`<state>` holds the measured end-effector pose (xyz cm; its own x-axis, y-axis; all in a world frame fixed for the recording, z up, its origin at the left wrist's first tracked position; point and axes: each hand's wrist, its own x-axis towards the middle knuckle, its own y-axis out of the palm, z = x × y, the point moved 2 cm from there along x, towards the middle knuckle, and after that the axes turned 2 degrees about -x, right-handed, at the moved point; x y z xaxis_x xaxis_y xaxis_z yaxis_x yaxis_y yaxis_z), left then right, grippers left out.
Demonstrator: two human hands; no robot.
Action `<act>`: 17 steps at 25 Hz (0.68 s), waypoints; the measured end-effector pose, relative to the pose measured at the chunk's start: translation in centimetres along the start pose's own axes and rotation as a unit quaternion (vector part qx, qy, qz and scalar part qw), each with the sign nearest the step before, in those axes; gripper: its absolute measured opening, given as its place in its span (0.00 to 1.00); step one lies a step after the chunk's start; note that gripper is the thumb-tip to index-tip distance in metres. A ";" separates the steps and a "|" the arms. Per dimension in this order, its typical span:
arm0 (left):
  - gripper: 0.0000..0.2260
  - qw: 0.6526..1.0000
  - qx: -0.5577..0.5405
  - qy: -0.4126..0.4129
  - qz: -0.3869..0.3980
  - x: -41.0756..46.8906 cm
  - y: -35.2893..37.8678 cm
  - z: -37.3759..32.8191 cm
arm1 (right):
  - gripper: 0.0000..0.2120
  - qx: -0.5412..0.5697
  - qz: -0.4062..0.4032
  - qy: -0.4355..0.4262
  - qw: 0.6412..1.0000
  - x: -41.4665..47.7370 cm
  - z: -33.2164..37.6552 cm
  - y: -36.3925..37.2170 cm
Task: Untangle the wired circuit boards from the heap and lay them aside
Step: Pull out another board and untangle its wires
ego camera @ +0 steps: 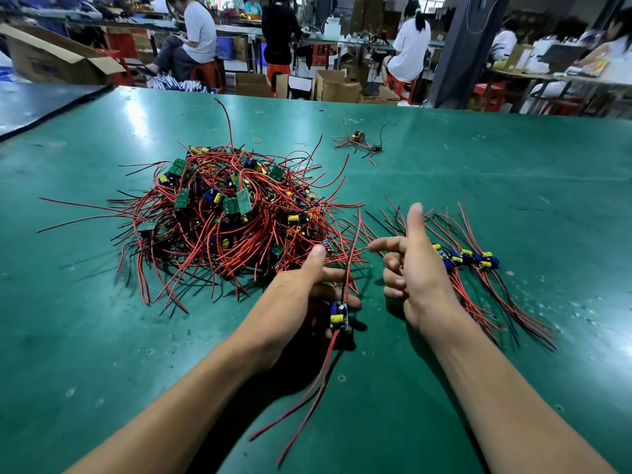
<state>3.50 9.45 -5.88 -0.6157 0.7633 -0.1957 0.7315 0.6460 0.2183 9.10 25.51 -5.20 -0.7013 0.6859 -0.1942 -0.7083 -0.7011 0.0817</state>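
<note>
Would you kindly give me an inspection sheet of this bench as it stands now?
Surface: green mat, scuffed, with patches of glare.
Job's things: tangled heap of wired boards at centre-left; sorted row laid side by side at right; small far group beyond; one held board clear of the heap.
Clutter: yellow rubber band behind the heap.
Hands: left hand grips the held board; right hand has thumb and forefinger out and the other fingers curled; unclear whether it holds a wire.
Cables: red and black leads on every board, knotted in the heap.
Surroundings: people seated at other benches; cardboard boxes on the floor.
</note>
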 end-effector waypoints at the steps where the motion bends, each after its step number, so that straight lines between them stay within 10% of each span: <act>1: 0.31 1.000 -0.018 -0.003 0.002 0.1 -0.1 0.0 | 0.32 -0.030 0.020 -0.011 0.999 -0.3 0.1 0.2; 8: 0.33 0.998 -0.061 0.013 0.008 0.9 -0.7 0.7 | 0.34 -0.408 0.171 -0.159 0.883 -2.3 0.3 1.3; 17: 0.13 0.992 -0.091 0.067 -0.059 0.8 -0.8 0.5 | 0.20 -0.277 -0.026 -0.159 0.947 -0.7 1.9 -1.3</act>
<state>2.59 9.59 -6.71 -0.7367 0.6681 -0.1042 0.5939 0.7130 0.3727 10.35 26.34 -3.28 -0.7178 0.6844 0.1279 -0.6535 -0.5987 -0.4631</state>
